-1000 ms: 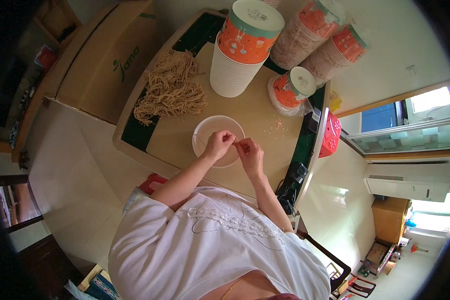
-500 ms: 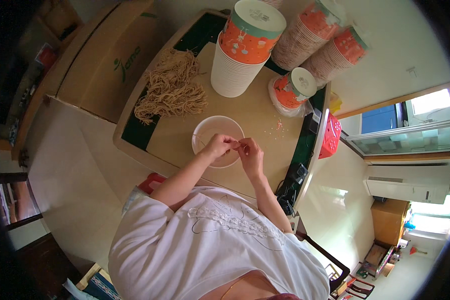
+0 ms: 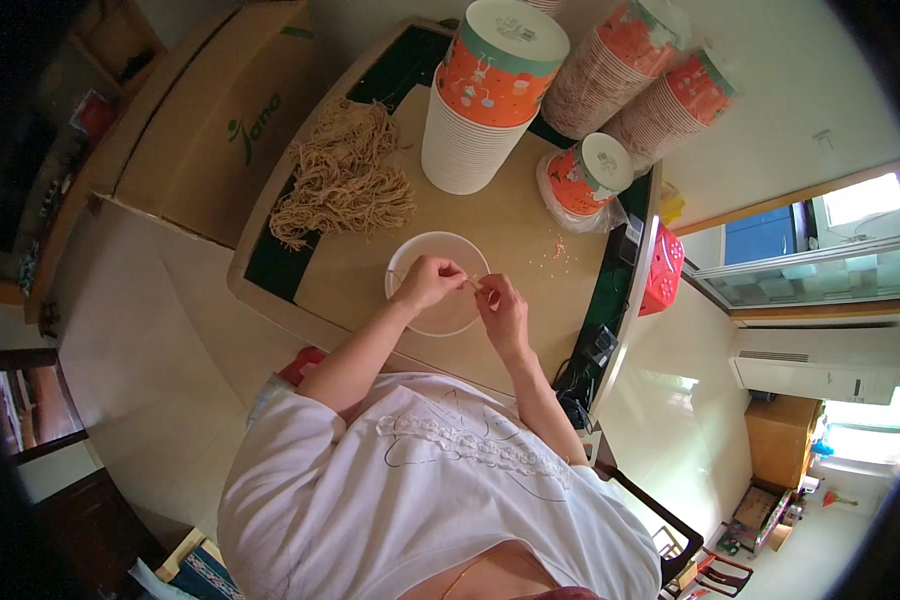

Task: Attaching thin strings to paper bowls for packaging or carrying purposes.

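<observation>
A round white paper bucket (image 3: 423,252) stands upright at the near part of the table, its mouth facing up. Over it, my left hand (image 3: 432,283) pinches a thin beige string, fingertips closed. Close by at the bucket's right rim, my right hand (image 3: 505,312) also has its fingers closed on the string, and a short piece shows between the two hands. Part of the string seems to run to the bucket's left rim. Exactly how it lies in my fingers is too small to make out. A loose heap of beige twine (image 3: 345,180) lies at the far left of the table.
A tall stack of paper buckets (image 3: 475,140) stands behind the bowl-like one. Wrapped stacks (image 3: 610,80) and a short stack (image 3: 582,185) are at the far right. Small pale bits (image 3: 558,250) lie scattered nearby. Black cables (image 3: 575,385) edge the table. A cardboard box (image 3: 215,130) stands left.
My hands have drawn slightly apart, my left hand shifting a little left and up, so a short piece of string now shows between them. The bucket stays about where it was.
</observation>
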Motion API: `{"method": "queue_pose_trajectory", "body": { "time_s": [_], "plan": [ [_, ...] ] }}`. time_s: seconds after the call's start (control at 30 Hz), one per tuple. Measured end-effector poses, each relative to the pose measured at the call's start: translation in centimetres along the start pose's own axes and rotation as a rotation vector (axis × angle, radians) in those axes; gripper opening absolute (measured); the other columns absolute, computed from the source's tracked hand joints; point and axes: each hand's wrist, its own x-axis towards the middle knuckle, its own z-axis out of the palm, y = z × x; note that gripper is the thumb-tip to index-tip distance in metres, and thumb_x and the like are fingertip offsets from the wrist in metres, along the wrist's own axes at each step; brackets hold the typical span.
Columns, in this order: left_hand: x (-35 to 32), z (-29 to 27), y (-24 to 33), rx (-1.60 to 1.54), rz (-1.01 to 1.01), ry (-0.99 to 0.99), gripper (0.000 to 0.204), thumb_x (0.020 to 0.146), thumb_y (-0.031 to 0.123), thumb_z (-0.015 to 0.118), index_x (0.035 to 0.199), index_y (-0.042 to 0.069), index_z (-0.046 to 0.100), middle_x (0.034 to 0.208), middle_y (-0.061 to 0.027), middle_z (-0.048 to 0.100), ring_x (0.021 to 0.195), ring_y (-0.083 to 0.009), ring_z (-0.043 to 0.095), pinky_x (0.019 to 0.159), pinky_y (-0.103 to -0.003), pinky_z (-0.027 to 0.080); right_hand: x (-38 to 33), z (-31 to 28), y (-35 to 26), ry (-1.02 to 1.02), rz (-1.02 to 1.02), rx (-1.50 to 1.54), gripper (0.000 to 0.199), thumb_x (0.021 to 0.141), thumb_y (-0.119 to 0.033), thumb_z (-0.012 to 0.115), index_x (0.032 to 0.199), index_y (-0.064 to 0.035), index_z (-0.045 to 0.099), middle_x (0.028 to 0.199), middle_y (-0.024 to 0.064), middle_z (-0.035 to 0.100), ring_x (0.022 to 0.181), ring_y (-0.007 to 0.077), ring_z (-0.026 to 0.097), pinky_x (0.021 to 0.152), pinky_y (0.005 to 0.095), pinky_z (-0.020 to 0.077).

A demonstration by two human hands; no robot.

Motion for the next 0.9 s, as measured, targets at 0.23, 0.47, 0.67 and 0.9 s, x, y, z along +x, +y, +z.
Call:
{"method": "queue_pose_trajectory", "body": {
  "time_s": [0.23, 0.47, 0.67, 0.9],
  "plan": [
    [-0.2, 0.5, 0.3, -0.114, -0.013, -0.004, 0.009, 0.082, 0.01, 0.063, 0.084, 0.002, 0.066, 0.074, -0.0011, 0.065, 0.064, -0.0065, 0.057, 0.057, -0.021, 0.044, 0.9, 0.5, -0.1, -0.001, 0.017, -0.026, 0.012, 0.076, -0.006, 0.066, 0.088, -0.0036, 0.062, 0.08, 0.0095, 0.061, 0.062, 0.0198, 0.054, 0.058, 0.0295, 0.0462],
    [0.5, 1.3, -0.4, 0.015, 0.056, -0.005, 0.01, 0.079, 0.008, 0.064, 0.086, 0.001, 0.067, 0.075, -0.0034, 0.067, 0.069, -0.0088, 0.061, 0.066, -0.024, 0.05, 1.5, 0.0, 0.8, -0.046, 0.177, 0.268, 0.011, 0.081, -0.003, 0.063, 0.092, -0.0033, 0.066, 0.081, 0.0059, 0.062, 0.066, 0.0109, 0.055, 0.057, 0.0241, 0.044],
    [0.9, 2.0, -1.8, -0.125, 0.114, 0.0, 0.011, 0.079, 0.011, 0.066, 0.086, 0.002, 0.067, 0.073, -0.0043, 0.067, 0.067, -0.0083, 0.06, 0.063, -0.024, 0.048, 2.2, -0.3, -0.5, -0.014, 0.017, 0.265, 0.011, 0.082, -0.004, 0.063, 0.092, -0.0022, 0.063, 0.086, 0.0077, 0.064, 0.064, 0.0091, 0.055, 0.057, 0.0226, 0.0439],
    [0.2, 1.9, -0.5, -0.028, 0.183, 0.148, 0.012, 0.083, 0.011, 0.062, 0.087, 0.001, 0.067, 0.074, -0.0069, 0.068, 0.067, -0.0091, 0.061, 0.061, -0.024, 0.047, 1.5, 0.2, 0.1, -0.119, 0.169, 0.341, 0.023, 0.08, -0.006, 0.066, 0.101, -0.0035, 0.056, 0.076, 0.0076, 0.063, 0.063, 0.0071, 0.055, 0.055, 0.0215, 0.044]
  ]
}}
